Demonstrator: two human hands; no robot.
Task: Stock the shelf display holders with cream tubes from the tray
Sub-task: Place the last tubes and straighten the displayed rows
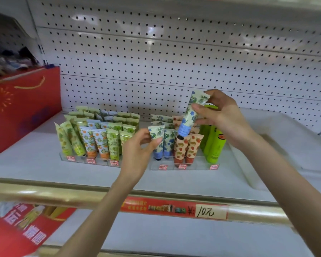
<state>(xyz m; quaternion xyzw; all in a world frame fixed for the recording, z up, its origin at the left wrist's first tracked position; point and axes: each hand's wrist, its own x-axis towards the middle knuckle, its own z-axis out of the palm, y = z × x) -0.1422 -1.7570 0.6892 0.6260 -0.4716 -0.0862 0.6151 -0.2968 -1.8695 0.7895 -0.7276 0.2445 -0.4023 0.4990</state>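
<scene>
My right hand (224, 117) holds a blue-flowered cream tube (190, 115) cap-down, tilted, above the right clear display holder (191, 166). My left hand (137, 151) pinches the top of another blue-flowered tube (157, 141) standing in that holder's left slot. Beside it stand a second blue tube, red-strawberry tubes (187, 147) and bright green tubes (214, 143). The left display holder (67, 159) is packed with several green, orange and blue patterned tubes (98, 134). No tray is in view.
A red gift bag (22, 106) stands at the left end of the white shelf. Pegboard (174, 58) backs the shelf. A gold front rail carries a red price label (174, 208). A translucent plastic sheet (285, 143) lies at the right. Red packaging sits on the lower shelf.
</scene>
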